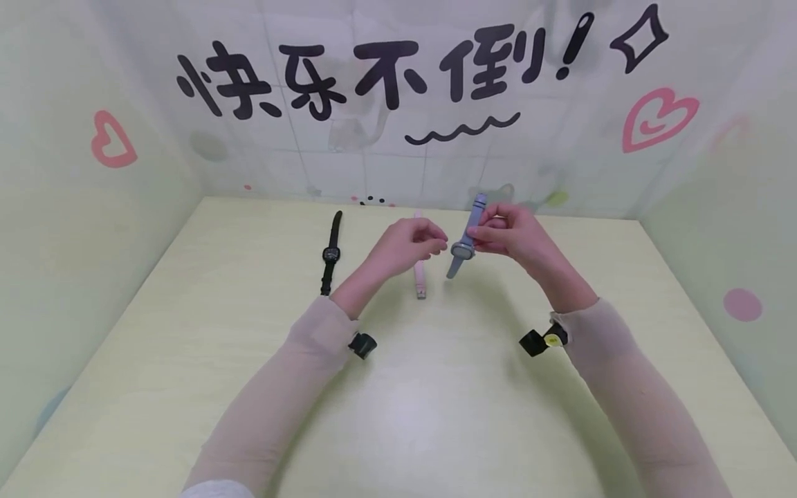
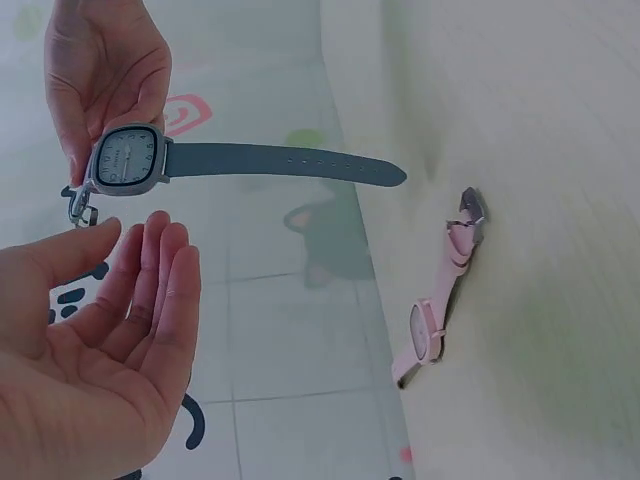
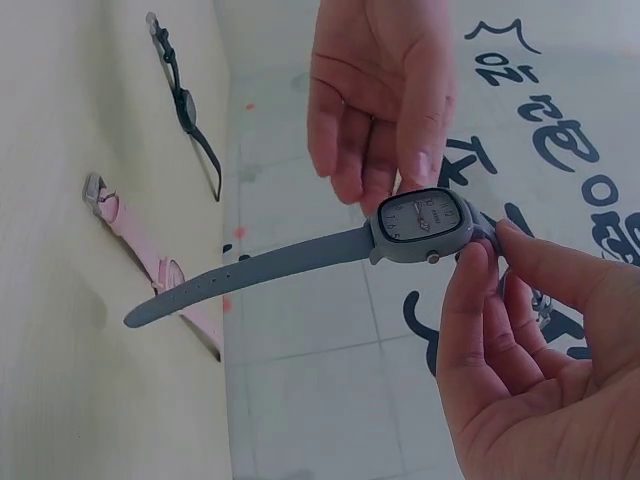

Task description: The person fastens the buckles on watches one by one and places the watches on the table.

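1. The right hand pinches the blue-grey watch by its buckle-side strap, thumb against fingers.
2. That watch is held up off the table, between the two hands; its long axis slants in the head view, buckle end up and to the right, free strap tip down and to the left (the punched holes show in both wrist views). Its dial faces back toward the person.
3. The left hand holds nothing, its fingers loosely bent just beside the watch case; whether they touch it, I cannot tell.
4. Beyond the left hand and partly hidden by it, the pink watch lies lengthwise away from the person, buckle end nearer.
5. Farther left, the black watch lies nearly parallel on the pale table.
6. Behind stands a white backdrop with black lettering.
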The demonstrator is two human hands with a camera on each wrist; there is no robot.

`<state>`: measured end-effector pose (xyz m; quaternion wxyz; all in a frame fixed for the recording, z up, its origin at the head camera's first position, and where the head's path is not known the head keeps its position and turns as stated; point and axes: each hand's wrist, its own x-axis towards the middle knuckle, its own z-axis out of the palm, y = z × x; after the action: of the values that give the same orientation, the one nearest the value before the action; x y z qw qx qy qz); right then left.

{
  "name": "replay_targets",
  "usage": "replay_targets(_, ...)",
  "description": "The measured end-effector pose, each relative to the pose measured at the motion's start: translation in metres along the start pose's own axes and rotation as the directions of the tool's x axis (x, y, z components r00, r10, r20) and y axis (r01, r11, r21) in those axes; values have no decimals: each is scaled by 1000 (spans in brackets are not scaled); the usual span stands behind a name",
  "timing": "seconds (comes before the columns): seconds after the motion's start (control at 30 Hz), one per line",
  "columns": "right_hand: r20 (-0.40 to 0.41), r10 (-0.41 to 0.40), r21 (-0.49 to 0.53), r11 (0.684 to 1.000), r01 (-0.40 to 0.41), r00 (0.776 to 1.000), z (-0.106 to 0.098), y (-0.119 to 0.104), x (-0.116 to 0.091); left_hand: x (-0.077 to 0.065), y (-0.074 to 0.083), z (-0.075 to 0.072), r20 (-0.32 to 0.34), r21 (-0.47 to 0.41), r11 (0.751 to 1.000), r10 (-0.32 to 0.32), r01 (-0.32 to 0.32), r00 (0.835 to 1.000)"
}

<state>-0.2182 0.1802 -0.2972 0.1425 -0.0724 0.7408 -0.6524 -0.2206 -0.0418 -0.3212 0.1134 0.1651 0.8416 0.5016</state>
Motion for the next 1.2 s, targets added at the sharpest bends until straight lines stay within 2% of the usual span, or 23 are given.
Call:
replay_targets(0.17, 2, -17, 6, 1000, 17, 1000, 7, 2, -1, -2, 9, -2, -117, -65, 995, 64, -72, 991)
replay_targets(0.3, 4, -20, 4, 1000, 20, 1000, 12, 3, -2, -3, 15, -1, -159, -114, 987, 93, -112, 983)
replay_targets(0.57, -8, -23, -13, 1000, 23, 1000, 20, 4, -5, -3, 23, 3, -167, -135, 981, 114, -138, 979)
replay_targets(0.77, -3, -22, 5, 1000, 22, 1000, 24, 2, -5, -3, 29, 4, -168, -138, 982, 101, -125, 980)
replay_targets(1.2, -10, -54, 7, 998, 55, 998, 32, 2, -5, -5, 33, 3, -164, -168, 978, 97, -125, 982)
